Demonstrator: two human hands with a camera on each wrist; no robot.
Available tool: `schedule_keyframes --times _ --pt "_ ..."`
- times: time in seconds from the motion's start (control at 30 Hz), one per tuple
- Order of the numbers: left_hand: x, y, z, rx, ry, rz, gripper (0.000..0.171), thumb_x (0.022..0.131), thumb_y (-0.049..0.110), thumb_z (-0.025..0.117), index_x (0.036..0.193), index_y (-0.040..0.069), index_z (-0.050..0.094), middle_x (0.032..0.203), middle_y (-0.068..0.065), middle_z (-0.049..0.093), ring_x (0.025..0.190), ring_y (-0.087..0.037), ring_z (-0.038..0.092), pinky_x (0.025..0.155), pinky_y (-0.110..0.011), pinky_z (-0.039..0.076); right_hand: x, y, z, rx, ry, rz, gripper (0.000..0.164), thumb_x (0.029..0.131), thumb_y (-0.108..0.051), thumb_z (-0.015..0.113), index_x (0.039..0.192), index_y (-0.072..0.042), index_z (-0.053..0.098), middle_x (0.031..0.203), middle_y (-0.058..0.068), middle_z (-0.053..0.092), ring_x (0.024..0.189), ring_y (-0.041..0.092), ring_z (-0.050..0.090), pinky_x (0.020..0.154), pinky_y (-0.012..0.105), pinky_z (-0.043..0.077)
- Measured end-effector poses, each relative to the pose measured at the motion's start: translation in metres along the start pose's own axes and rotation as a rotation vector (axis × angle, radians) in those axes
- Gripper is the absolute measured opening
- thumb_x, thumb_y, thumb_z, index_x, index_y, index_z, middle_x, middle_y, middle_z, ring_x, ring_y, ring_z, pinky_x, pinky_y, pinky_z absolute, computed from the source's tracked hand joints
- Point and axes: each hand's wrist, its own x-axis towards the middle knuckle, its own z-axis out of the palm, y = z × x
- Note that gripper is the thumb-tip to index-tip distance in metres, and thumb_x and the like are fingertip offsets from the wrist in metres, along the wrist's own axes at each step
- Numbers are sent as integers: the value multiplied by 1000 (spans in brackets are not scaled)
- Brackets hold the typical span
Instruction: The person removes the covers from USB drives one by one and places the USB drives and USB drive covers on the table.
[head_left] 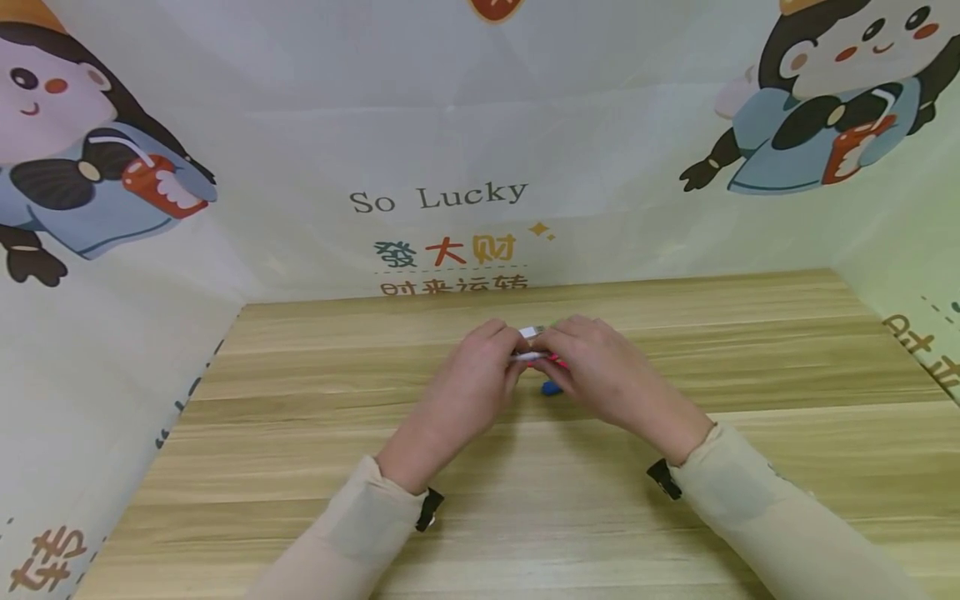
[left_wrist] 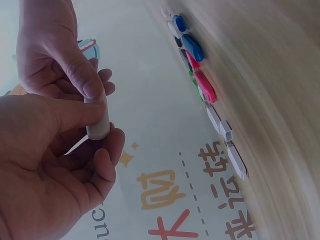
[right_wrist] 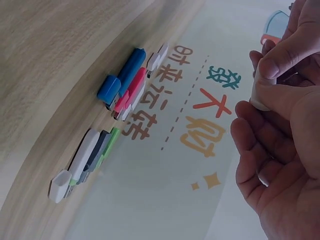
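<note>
In the head view my left hand (head_left: 483,362) and right hand (head_left: 600,362) meet over the back half of the table. Between them both hands pinch a small white, rounded stick-like piece (head_left: 531,357); their fingers cover most of it, so its exact kind cannot be told. The left wrist view shows the white piece's blunt end (left_wrist: 98,129) between thumbs and fingers, held above the tabletop. Below the hands lie a blue capped stick (right_wrist: 131,72), a pink one (right_wrist: 132,90) and a white one (right_wrist: 84,155), in a row.
Grey (right_wrist: 97,150) and green (right_wrist: 111,142) sticks lie beside the white one. The wood-grain tabletop (head_left: 300,467) meets a printed cloth backdrop (head_left: 450,125) at the back. Printed cloth also hangs at both sides. A black strap (head_left: 430,510) is at the left cuff.
</note>
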Motion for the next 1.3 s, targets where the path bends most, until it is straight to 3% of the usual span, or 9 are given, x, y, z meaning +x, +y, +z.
schedule_keyframes --times 0.27,0.53,0.7,0.87,1.3 --pt "0 0 3 11 22 28 11 98 16 64 99 7 70 94 -1 64 90 -16 60 81 -29 51 0 -1 0 9 0 11 19 94 -22 69 105 -8 73 93 0 69 84 18 62 78 33 51" --pt "-2 0 2 19 84 92 11 97 14 65 98 6 73 90 -1 63 84 -14 59 75 -26 51 0 -3 -1 9 -10 13 18 96 -23 68 103 -7 73 89 -1 67 80 15 59 76 32 50" --pt "-2 1 2 9 107 117 10 96 12 66 97 6 73 89 0 62 82 -12 58 73 -24 50 -1 -5 -3 19 -9 11 17 96 -21 67 102 -6 72 87 -2 66 78 13 59 82 33 50" --pt "-2 1 3 5 114 133 10 96 12 65 98 6 73 88 2 62 81 -10 56 73 -22 49 -1 -5 -3 25 -6 2 16 96 -20 67 102 -6 72 87 -2 67 79 12 60 88 36 50" --pt "-3 0 3 0 128 140 11 96 14 65 98 6 74 87 3 61 78 -9 53 71 -21 47 -1 -5 -4 26 -4 -11 14 95 -20 68 98 -6 72 86 -2 67 79 12 60 82 32 51"
